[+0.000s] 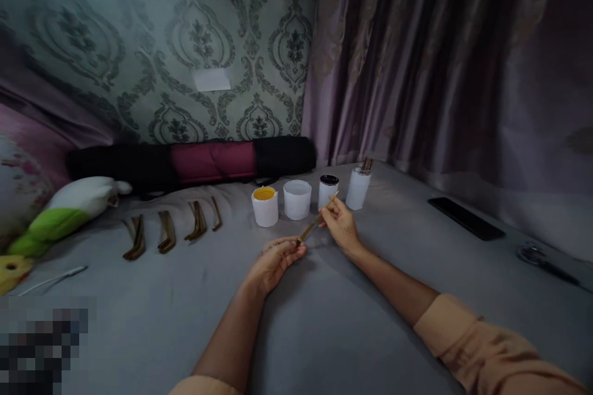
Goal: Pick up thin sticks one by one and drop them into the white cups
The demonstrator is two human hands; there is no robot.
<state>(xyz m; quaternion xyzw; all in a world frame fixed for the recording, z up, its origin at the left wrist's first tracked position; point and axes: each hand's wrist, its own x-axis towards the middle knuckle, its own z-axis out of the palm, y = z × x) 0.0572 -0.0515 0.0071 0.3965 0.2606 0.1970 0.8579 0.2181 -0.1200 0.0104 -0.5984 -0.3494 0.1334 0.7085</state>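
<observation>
A thin, golden-brown paintbrush (pixel 309 227) slants between my two hands above the grey sheet. The fingers of my right hand (pixel 340 223) pinch its upper part, close in front of a white cup of dark paint (pixel 328 192). At its dark lower end, the fingertips of my left hand (pixel 278 262) are closed on it; whether they hold another small piece there I cannot tell. Beyond my left hand stand a white cup of yellow paint (pixel 265 210) and a plain white cup (pixel 297 202). To the right, another white container (pixel 358 188) has brown sticks poking out.
Several bundles of bent brown sticks (pixel 136 238) lie at left, near a green-and-white plush toy (pixel 69 207) and a thin white stick (pixel 55 278). A black-and-maroon roll bag (pixel 213 162) lies along the wall. A black phone (pixel 466 218) rests at right, before the curtain.
</observation>
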